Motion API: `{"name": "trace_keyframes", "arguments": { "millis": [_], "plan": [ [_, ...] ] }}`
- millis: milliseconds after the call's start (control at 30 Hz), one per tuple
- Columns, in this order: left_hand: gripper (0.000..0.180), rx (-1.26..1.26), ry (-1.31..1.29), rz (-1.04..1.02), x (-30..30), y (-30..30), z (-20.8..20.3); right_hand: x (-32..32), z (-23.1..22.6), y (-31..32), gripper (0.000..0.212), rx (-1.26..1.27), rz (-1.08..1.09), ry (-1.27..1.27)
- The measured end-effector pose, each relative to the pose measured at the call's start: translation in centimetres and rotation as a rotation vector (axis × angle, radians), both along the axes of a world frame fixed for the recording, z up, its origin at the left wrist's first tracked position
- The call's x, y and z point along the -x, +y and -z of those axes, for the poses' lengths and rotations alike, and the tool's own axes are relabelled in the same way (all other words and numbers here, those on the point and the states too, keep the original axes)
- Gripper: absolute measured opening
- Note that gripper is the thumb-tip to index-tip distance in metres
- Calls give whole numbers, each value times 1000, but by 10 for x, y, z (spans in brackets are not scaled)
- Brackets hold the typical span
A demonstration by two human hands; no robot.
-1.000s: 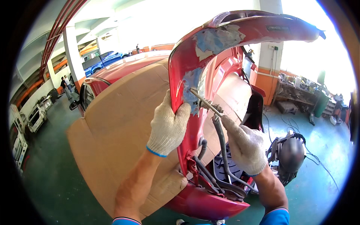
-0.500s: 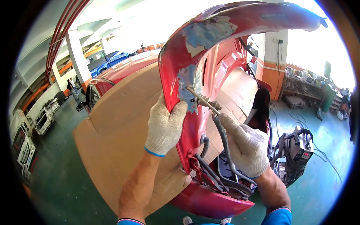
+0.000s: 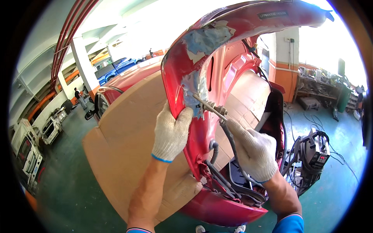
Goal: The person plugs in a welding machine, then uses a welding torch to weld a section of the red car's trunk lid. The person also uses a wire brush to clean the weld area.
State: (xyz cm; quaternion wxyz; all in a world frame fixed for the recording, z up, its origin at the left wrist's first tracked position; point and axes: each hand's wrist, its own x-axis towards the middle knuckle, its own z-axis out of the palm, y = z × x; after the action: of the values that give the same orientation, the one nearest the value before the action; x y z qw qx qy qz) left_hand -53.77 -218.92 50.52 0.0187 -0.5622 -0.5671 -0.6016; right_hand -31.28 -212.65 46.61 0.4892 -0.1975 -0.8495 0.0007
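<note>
A raised red car panel [image 3: 175, 83] stands curved in front of me, with bare metal and grey-blue patches [image 3: 191, 87] on its edge. My left hand [image 3: 171, 134], in a white knitted glove, grips the panel's lower edge, thumb on the near face. My right hand [image 3: 254, 149], gloved alike, is closed on a slim metal rod tool [image 3: 213, 107] with bolt-like fittings. The rod's tip is at the patched metal, but I cannot tell whether it touches. A thick grey cable [image 3: 232, 141] runs from the tool down under my right wrist.
Brown cardboard [image 3: 128, 128] covers the car behind the panel. At right stand a wheeled machine [image 3: 316, 153] with a red display, loose cables [image 3: 342, 157] and a cluttered workbench [image 3: 318, 85]. A person [image 3: 79, 98] and white vehicle parts [image 3: 29, 149] are at far left.
The whole view has shifted slightly. Both hands keep their holds, and the rod stays at the same patch of the panel.
</note>
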Motion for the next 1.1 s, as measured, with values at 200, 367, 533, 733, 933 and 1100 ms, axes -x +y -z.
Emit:
{"name": "trace_keyframes", "arguments": {
  "millis": [200,367,533,733,933,1100],
  "plan": [
    [23,-15,-42,19,4,2,5,9,5,8,54,-68,7,40],
    [22,2,-39,-3,-3,-1,1,-1,4,-5,39,30,16,31],
    [21,18,4,-35,-1,-1,2,-7,4,0,38,31,47,5],
    [21,-8,5,-21,-2,0,2,-8,-3,2,36,48,-7,39],
    [20,-9,-66,-9,-1,4,5,-9,4,2,38,44,-60,37],
    [18,-36,-24,3,5,7,8,-8,1,-1,41,53,-35,0]
  ]
}}
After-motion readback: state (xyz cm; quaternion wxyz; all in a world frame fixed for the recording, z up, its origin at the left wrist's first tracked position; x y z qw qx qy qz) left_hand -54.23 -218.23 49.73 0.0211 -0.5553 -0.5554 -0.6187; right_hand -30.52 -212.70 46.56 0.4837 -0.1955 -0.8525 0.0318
